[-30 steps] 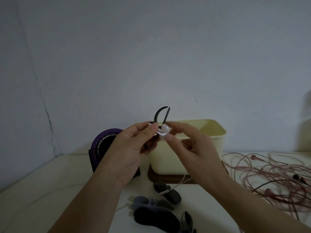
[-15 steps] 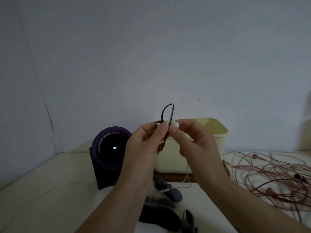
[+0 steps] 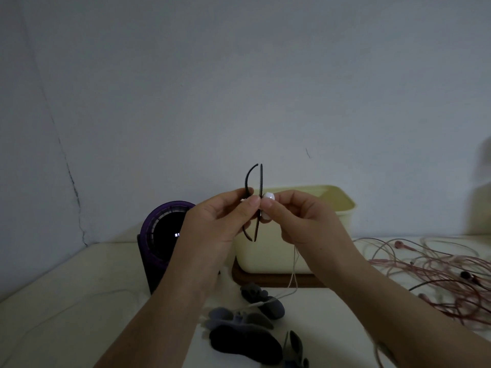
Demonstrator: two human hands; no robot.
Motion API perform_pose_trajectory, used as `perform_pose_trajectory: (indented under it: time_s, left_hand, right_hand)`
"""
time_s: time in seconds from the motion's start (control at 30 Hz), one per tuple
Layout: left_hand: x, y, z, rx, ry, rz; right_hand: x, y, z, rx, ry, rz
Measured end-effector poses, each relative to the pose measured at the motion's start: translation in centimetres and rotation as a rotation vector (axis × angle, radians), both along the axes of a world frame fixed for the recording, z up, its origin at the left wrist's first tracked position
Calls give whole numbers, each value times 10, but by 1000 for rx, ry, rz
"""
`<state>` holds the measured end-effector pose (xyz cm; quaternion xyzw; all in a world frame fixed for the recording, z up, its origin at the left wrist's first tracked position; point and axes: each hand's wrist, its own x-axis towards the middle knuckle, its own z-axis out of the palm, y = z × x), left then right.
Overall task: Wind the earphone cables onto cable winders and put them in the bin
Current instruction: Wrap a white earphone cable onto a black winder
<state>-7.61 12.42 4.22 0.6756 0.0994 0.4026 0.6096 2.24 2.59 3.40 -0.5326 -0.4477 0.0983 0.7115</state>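
My left hand (image 3: 220, 219) pinches a thin black cable winder (image 3: 252, 179), held upright and edge-on in front of the cream bin (image 3: 332, 227). My right hand (image 3: 300, 219) pinches white earbuds (image 3: 267, 196) against the winder's right side. Their pale cable (image 3: 295, 269) hangs from my right hand down to the table. Several more dark winders (image 3: 244, 338) lie on the table below my hands.
The bin stands on a dark brown tray (image 3: 271, 281) near the wall. A purple round device (image 3: 164, 229) stands left of the bin. A tangle of pink earphone cables (image 3: 438, 274) covers the table at the right.
The winder has turned from tilted to upright and edge-on. Both hands rose slightly, and the earbuds now sit tight against the winder. The view shifted a little to the left.
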Motion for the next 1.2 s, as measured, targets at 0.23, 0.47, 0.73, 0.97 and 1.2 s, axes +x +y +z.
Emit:
perform_pose_trajectory:
  time_s: [0.23, 0.47, 0.73, 0.97, 1.2]
  left_hand:
    - [-7, 7, 7, 35, 11, -21]
    - [-9, 9, 5, -101, -48, -107]
    - [-3, 18, -4, -183, 26, 1]
    - [7, 10, -13, -9, 123, 92]
    - [6, -7, -10, 152, 187, -44]
  right_hand:
    - [7, -7, 4, -31, -40, 79]
    - [4, 8, -25, -238, -582, -214]
    - [-13, -4, -2, -487, -967, -281]
    - [-5, -30, 31, -440, -944, -369]
    - [13, -52, 49, -314, -853, -374]
